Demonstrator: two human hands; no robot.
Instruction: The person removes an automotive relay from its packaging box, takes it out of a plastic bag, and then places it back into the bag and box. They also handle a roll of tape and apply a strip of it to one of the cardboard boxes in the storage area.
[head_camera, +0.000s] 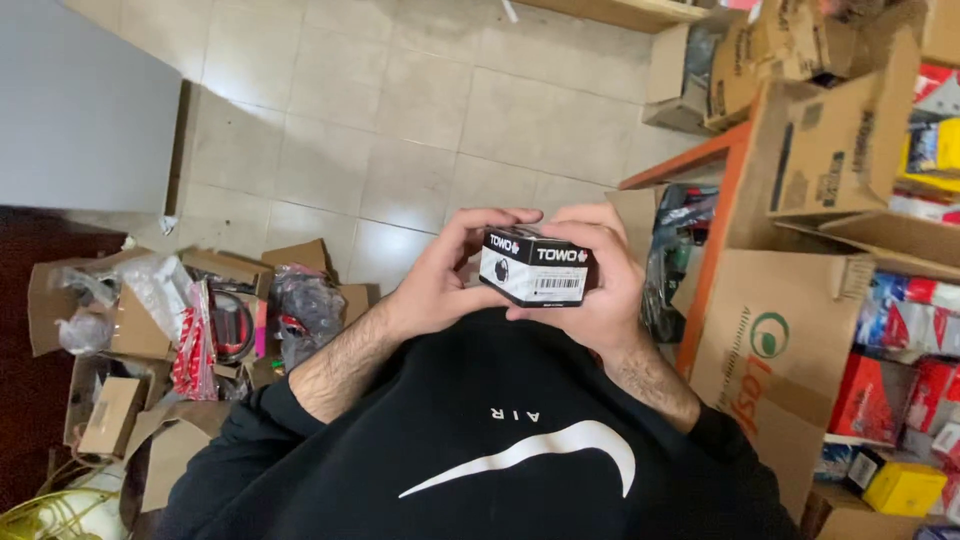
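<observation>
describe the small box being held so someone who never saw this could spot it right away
Start at the black sweatshirt filling the bottom of the view; just above its chest, the left hand and right hand meet. Between them sits the small black-and-white box, with a barcode label on its white face. Unlike the brown cardboard boxes around, it is palm-sized, glossy and held off the floor.

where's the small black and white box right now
In the head view, the small black and white box sits centre frame, held between the left hand and right hand at chest height, just left of the orange shelf frame.
</observation>
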